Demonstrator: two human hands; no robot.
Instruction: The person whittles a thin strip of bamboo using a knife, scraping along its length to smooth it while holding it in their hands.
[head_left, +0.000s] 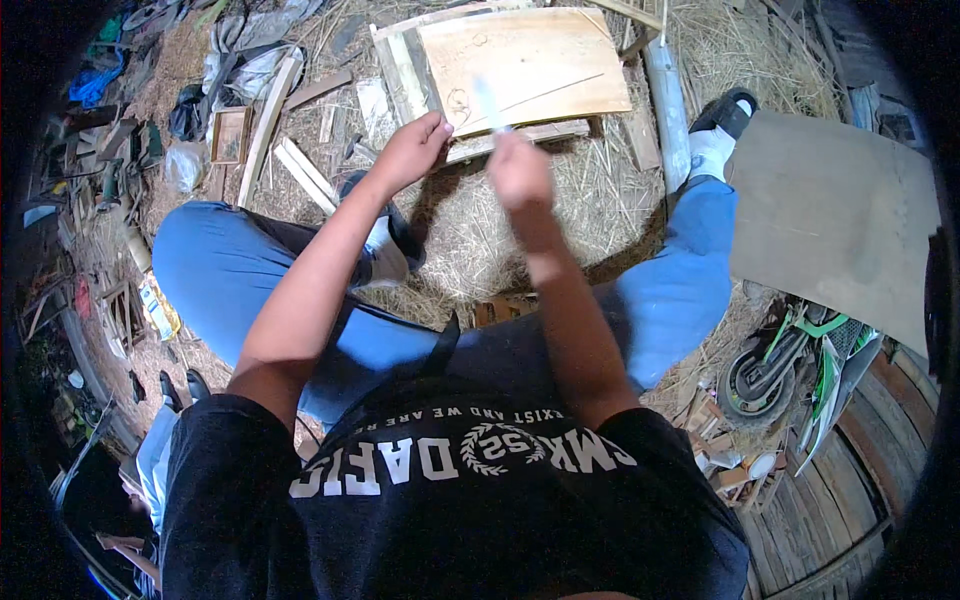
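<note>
L hand [408,157] up at near-left corner of the pale wooden board [545,50], fingers curled in, almost closed; can't tell if they grip the edge or just touch. R hand [522,178] w/ fingers wrapped tight round a blurry blade-like tool [484,95], pale end out over the board's near edge. Curly shaving [458,103] nr same L corner. Round pole [668,110] just past R edge, straw [490,245] below.

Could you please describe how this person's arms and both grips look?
The arms are bare below short black sleeves. The left grip wears no glove. The right grip is gloveless too, but blur hides its finer details.
</note>
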